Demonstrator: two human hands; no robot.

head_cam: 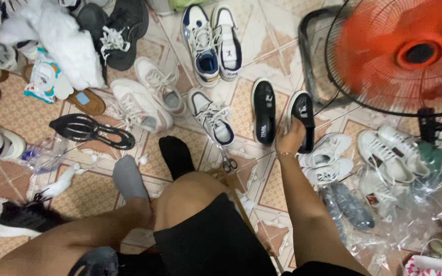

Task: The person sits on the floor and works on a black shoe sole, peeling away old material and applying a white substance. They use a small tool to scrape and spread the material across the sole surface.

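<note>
Left hand (147, 217): rests low against the person's own ankle, below the grey sock (129, 179), apparently closed on nothing, though its fingers are partly hidden; pair of scissors (227, 162) lies on the tiled floor (21, 115) between the two hands; black slip-on shoe (263, 111) stands just left of the grip, toe pointing away; right hand (288, 139): fingers wrapped around the heel end of its mate, a second black slip-on (303, 115), lifted by the heel probably to align the pair; white sneakers (328, 158) lie just right of the wrist; orange fan (402, 51) spins beyond, upper right.
</note>
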